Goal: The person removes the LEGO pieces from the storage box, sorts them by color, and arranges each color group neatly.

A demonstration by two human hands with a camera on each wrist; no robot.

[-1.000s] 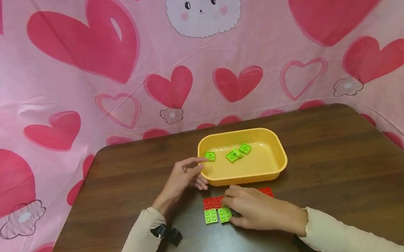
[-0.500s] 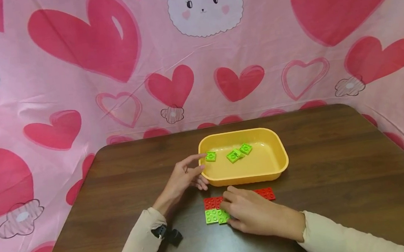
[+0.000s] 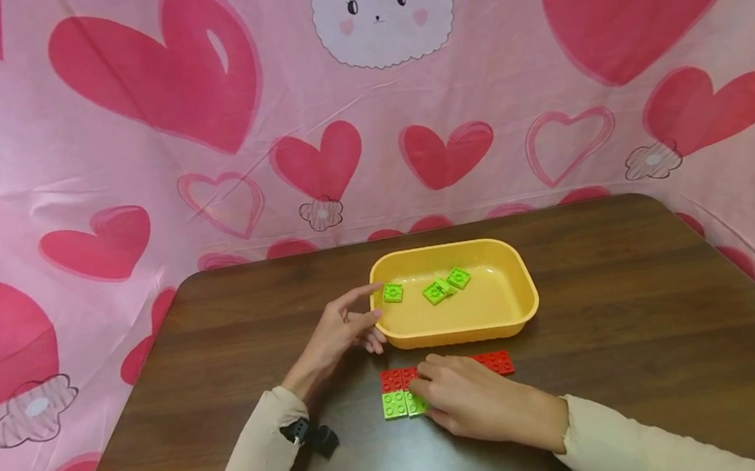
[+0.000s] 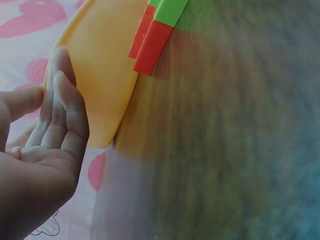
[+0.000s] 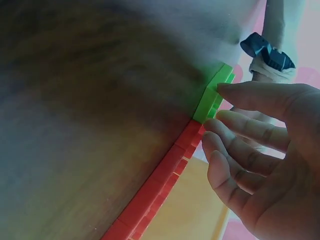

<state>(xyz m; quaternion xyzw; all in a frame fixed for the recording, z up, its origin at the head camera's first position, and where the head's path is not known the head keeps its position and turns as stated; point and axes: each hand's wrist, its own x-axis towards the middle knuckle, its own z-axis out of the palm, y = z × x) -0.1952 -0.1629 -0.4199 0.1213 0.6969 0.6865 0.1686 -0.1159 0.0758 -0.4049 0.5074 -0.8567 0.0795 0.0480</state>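
Note:
In the head view, my left hand (image 3: pixel 339 333) rests its fingertips at the left rim of a yellow tray (image 3: pixel 457 334), fingers mostly straight. Several green toy building bricks lie in the tray, one of them a green brick (image 3: pixel 393 293) near the left wall. In front of it runs a row of red bricks (image 3: pixel 391 381), partly covered by my right hand (image 3: pixel 471 398). A square green brick (image 3: pixel 394 406) sits against the row's left end. Beside it, my right thumb and index finger pinch another green brick (image 3: pixel 416 403); the right wrist view shows these fingertips at the green bricks (image 5: pixel 212 95).
The dark wooden table (image 3: pixel 606 303) spreads around the tray. A pink cloth (image 3: pixel 497 54) with hearts hangs behind it. A black strap device (image 3: pixel 312 436) is on the left wrist.
My right hand has slid slightly left, and the second green brick has moved from a small gap to sit against the first. My left hand stays almost still at the tray.

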